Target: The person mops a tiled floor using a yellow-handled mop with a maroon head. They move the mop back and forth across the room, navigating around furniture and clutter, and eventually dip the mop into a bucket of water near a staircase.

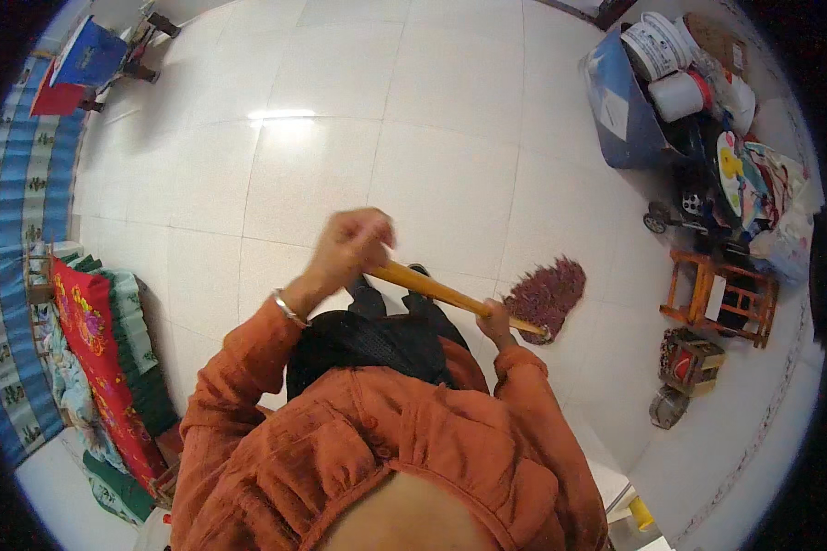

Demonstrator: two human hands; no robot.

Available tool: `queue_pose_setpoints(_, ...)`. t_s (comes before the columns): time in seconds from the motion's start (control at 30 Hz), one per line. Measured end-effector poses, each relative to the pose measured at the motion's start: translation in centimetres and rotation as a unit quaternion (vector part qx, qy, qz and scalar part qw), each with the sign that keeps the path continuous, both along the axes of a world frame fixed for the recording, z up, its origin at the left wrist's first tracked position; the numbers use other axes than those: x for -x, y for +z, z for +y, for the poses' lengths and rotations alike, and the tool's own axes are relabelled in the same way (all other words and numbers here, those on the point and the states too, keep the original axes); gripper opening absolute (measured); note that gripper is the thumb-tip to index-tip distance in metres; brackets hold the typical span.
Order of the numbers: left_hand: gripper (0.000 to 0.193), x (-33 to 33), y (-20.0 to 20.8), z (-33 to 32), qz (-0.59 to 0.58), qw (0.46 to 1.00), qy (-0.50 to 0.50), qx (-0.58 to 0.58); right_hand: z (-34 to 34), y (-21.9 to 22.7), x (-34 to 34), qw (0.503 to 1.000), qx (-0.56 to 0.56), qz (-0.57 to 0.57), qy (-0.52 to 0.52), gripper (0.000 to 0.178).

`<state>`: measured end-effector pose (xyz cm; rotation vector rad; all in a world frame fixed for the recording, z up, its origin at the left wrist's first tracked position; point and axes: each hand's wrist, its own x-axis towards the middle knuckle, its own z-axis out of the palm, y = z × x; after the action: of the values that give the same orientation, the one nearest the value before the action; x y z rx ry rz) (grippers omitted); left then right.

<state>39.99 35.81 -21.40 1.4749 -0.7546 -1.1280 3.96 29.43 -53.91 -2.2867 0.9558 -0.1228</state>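
A mop with a yellow handle [434, 290] slants across the front of my body. Its shaggy dark-red head [551, 292] rests on the floor at my right. My left hand [354, 241], slightly blurred, is closed at the handle's upper end, higher and farther left. Lower down, close to the mop head, my right hand [496, 321] wraps round the handle. Both my sleeves are orange, and a bracelet [290, 309] circles my left wrist. My dark shoes show just beneath the handle.
Pale tiled floor [331, 174] stretches ahead. At right stand a blue bin [625, 110] heaped with buckets, a wooden stool [721, 298] and a small crate [691, 363]. A bed with a red flowered cover [110, 367] lines the left, with a blue stool [90, 53] beyond.
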Motion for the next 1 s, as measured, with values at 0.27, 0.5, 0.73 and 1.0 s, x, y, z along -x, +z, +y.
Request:
queue_pose_setpoints(0.27, 0.025, 5.0, 6.3, -1.3, -0.012, 0.93, -0.292, 0.225, 2.8, 2.4, 2.5, 0.951, 0.049, -0.169, -0.253, 0.027)
queue_pose_setpoints(0.5, 0.019, 4.6, 13.0, 6.5, -0.093, 0.844, -0.341, 0.404, 6.4, 8.2, -5.2, 0.944, 0.077, -0.257, -0.19, 0.022)
queue_pose_setpoints(0.73, 0.021, 3.3, 16.2, 21.5, -0.14, 0.847, -0.246, 0.449, 15.0, 12.9, -12.7, 0.955, 0.01, -0.295, -0.027, 0.019)
queue_pose_setpoints(1.0, 0.024, 5.1, 16.3, 39.6, -0.197, 0.871, -0.196, 0.405, 26.3, 10.1, -18.9, 0.941, 0.031, -0.324, 0.089, 0.022)
